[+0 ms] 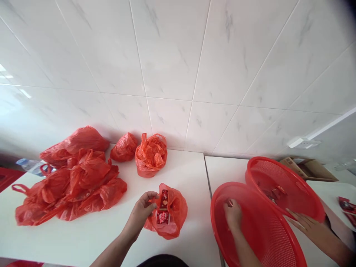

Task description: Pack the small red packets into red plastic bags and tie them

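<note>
My left hand [141,212] pinches the rim of a small red plastic bag [174,218] on the white table and holds it open. Red packets [163,209] with a heart print stand inside the bag. My right hand [232,214] is down inside a large red mesh basket [267,241], fingers curled round a small item that I cannot make out. A second red mesh basket [294,196] leans over the first and holds a few small packets [274,193].
Another person's hand [307,223] lies flat between the baskets at the right. Filled red bags [151,155] and a pile of red bags [75,181] cover the table's back left. Beyond the baskets sits a cardboard box [308,168]. More red packets [347,207] lie far right.
</note>
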The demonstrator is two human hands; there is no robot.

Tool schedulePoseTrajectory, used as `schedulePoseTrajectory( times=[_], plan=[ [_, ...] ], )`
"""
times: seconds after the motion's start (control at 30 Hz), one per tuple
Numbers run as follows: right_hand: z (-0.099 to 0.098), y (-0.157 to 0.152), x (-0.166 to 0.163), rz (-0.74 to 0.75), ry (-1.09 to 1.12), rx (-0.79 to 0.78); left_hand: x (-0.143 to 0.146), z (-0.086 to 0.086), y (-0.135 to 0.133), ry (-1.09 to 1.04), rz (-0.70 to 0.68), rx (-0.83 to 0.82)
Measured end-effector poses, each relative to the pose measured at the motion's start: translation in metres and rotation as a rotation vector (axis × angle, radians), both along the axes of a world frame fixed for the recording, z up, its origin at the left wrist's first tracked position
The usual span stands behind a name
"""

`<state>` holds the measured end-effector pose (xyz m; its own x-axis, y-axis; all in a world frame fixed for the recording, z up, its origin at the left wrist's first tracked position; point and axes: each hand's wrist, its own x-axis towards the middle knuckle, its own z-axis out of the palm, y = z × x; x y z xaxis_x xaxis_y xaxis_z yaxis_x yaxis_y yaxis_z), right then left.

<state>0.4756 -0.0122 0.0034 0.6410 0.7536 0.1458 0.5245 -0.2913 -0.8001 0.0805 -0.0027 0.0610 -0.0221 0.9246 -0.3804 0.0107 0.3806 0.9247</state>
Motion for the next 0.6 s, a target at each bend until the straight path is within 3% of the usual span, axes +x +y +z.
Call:
schedulePoseTrajectory(
  times=[0.1,0.27,0.4,0.47,0.6],
  plan=[
    [-0.005,0.008,-0.070,0.043,0.070,-0.001,-0.003,-0.002,0.001,0.010,-0.008,0.011],
    [0.034,-0.010,-0.164,0.571,0.142,0.261,-0.004,0.000,0.003,0.008,-0.026,0.024],
    [0.055,-0.013,-0.215,0.766,0.085,0.265,-0.005,0.008,0.001,-0.034,-0.030,0.040],
    [0.056,-0.008,-0.214,0.720,0.071,0.167,-0.006,0.011,-0.001,-0.057,-0.036,0.031],
    [0.053,-0.009,-0.163,0.338,0.056,0.002,-0.011,0.015,-0.003,-0.079,-0.047,0.019]
  ],
)
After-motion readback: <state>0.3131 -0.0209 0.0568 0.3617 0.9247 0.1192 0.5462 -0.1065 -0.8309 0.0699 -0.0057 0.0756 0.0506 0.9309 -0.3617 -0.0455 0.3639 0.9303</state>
